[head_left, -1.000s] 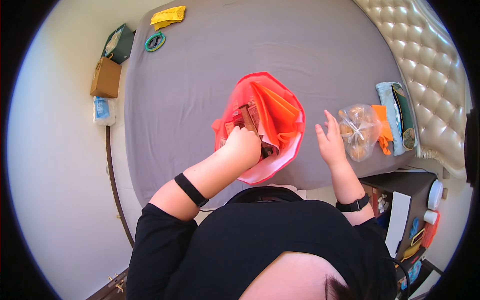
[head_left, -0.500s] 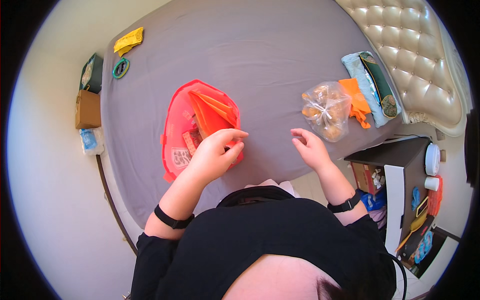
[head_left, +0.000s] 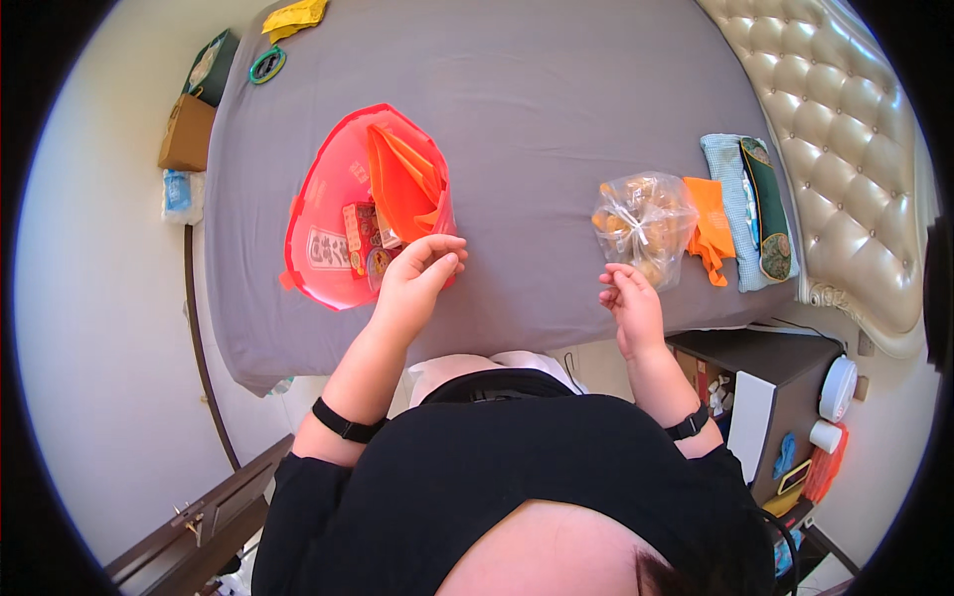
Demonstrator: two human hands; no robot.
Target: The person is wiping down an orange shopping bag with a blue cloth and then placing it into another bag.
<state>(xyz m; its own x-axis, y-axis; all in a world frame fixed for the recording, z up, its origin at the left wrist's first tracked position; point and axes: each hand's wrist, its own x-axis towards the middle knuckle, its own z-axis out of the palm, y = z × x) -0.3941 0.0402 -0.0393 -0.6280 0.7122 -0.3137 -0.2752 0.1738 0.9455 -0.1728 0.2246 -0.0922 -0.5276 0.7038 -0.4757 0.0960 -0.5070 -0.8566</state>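
Note:
My left hand (head_left: 415, 283) hovers at the near right edge of a red open container (head_left: 323, 223). Its fingers are loosely bent, thumb and forefinger apart, with nothing visible between them. Inside the container stand folded orange sheets (head_left: 402, 174), beside a small red patterned packet (head_left: 360, 238). My right hand (head_left: 634, 310) is at the near edge of a knotted clear plastic bag (head_left: 646, 214) full of round, golden-brown pieces. Its fingers are half curled and hold nothing that I can see; whether they touch the bag I cannot tell.
An orange cloth-like piece (head_left: 708, 223) lies between the plastic bag and a light blue folded bundle (head_left: 725, 169). On the grey bed (head_left: 517, 109), a yellow packet (head_left: 295, 18) and a green ring (head_left: 267, 66) lie far left. A dark cabinet (head_left: 765, 353) stands at right.
My right hand has come up to the near side of the plastic bag. My left hand stays by the red container. The whole view has shifted, showing more floor and dark furniture at lower left.

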